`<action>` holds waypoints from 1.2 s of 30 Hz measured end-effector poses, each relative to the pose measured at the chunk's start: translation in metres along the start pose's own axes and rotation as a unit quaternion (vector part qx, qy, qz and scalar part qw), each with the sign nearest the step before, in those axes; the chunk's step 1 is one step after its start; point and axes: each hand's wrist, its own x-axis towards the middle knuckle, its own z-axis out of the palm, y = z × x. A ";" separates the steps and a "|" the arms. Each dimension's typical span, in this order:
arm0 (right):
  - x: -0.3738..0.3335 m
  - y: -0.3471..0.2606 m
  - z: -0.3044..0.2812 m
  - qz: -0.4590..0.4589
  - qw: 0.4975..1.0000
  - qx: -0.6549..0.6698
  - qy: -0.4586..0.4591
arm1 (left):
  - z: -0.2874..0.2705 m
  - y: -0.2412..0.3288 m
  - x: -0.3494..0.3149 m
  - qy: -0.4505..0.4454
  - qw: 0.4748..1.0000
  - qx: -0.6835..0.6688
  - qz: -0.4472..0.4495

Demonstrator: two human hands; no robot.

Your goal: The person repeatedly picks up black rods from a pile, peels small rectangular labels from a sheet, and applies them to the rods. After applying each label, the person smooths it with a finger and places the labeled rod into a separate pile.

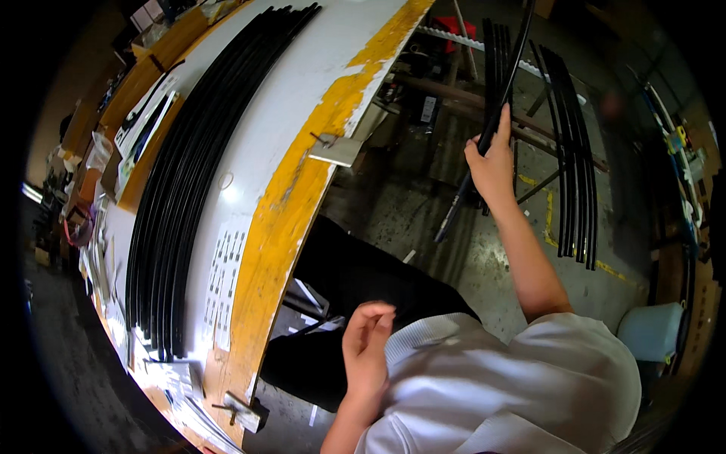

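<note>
Out to the right, my right hand is closed round a long, thin black strip, holding it at a slant above the floor. The strip's upper end runs past the top of the picture. Close to my waist, my left hand has its fingers curled in toward the thumb. Whether anything small is pinched there cannot be made out. On the white worktable to my left lies a wide row of similar black strips, side by side. More black strips rest on a low rack beyond my right hand.
A metal clamp sits on the table's yellow edge, and another clamp is nearer. Small labels in rows lie beside the strips. Cardboard boxes line the table's far side. A pale blue bin stands at the right.
</note>
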 end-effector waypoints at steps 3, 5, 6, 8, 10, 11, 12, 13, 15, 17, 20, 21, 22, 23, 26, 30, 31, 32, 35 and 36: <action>0.028 0.050 -0.009 0.120 0.966 -0.186 -0.131 | -0.003 0.003 0.002 0.047 0.998 0.029 -0.020; 0.044 0.092 -0.003 0.132 0.943 -0.246 -0.181 | -0.006 -0.003 0.006 0.057 0.998 0.028 -0.006; 0.050 0.115 0.003 0.139 0.929 -0.276 -0.205 | -0.006 -0.005 0.008 0.061 0.998 0.027 -0.012; 0.062 0.141 0.014 0.131 0.908 -0.324 -0.233 | -0.006 -0.007 0.012 0.071 0.997 0.022 -0.022; 0.069 0.149 0.029 0.129 0.883 -0.357 -0.275 | -0.008 -0.007 0.013 0.079 0.997 0.015 -0.019; 0.075 0.156 0.035 0.121 0.875 -0.378 -0.278 | -0.009 -0.008 0.015 0.083 0.996 0.018 -0.019; 0.077 0.164 0.043 0.113 0.865 -0.396 -0.287 | -0.012 -0.009 0.015 0.092 0.995 0.023 -0.021; 0.074 0.162 0.050 0.091 0.872 -0.399 -0.269 | -0.016 -0.009 0.014 0.089 0.995 0.028 -0.026; 0.077 0.168 0.063 0.094 0.877 -0.403 -0.246 | -0.023 -0.008 0.014 0.095 0.994 0.032 -0.035; 0.082 0.193 0.059 0.103 0.871 -0.406 -0.255 | -0.025 -0.006 0.018 0.098 0.993 0.037 -0.056; 0.079 0.210 0.063 0.088 0.881 -0.404 -0.231 | -0.034 -0.008 0.019 0.089 0.993 0.050 -0.052; 0.078 0.200 0.064 0.091 0.853 -0.451 -0.248 | -0.038 -0.010 0.018 0.086 0.991 0.099 -0.013; 0.080 0.188 0.062 0.092 0.823 -0.495 -0.264 | -0.043 -0.010 0.018 0.075 0.986 0.150 0.022; 0.076 0.148 0.065 0.065 0.805 -0.534 -0.252 | -0.043 -0.003 0.015 0.075 0.984 0.161 0.035; 0.101 0.116 0.067 -0.128 0.853 -0.477 -0.172 | -0.051 0.008 0.013 0.083 0.972 0.207 0.068; 0.105 -0.018 0.120 -0.336 0.914 -0.174 -0.147 | -0.065 0.024 0.008 0.139 0.951 0.242 0.129; 0.106 -0.045 0.139 -0.352 0.906 -0.141 -0.190 | -0.070 0.033 0.007 0.152 0.944 0.255 0.147; 0.104 -0.069 0.164 -0.364 0.895 -0.103 -0.237 | -0.074 0.042 0.005 0.167 0.934 0.272 0.162; 0.068 -0.148 0.237 -0.555 0.786 -0.068 -0.263 | -0.092 0.059 -0.003 0.232 0.881 0.341 0.231; 0.058 -0.162 0.262 -0.613 0.747 -0.048 -0.253 | -0.096 0.066 -0.007 0.259 0.858 0.368 0.247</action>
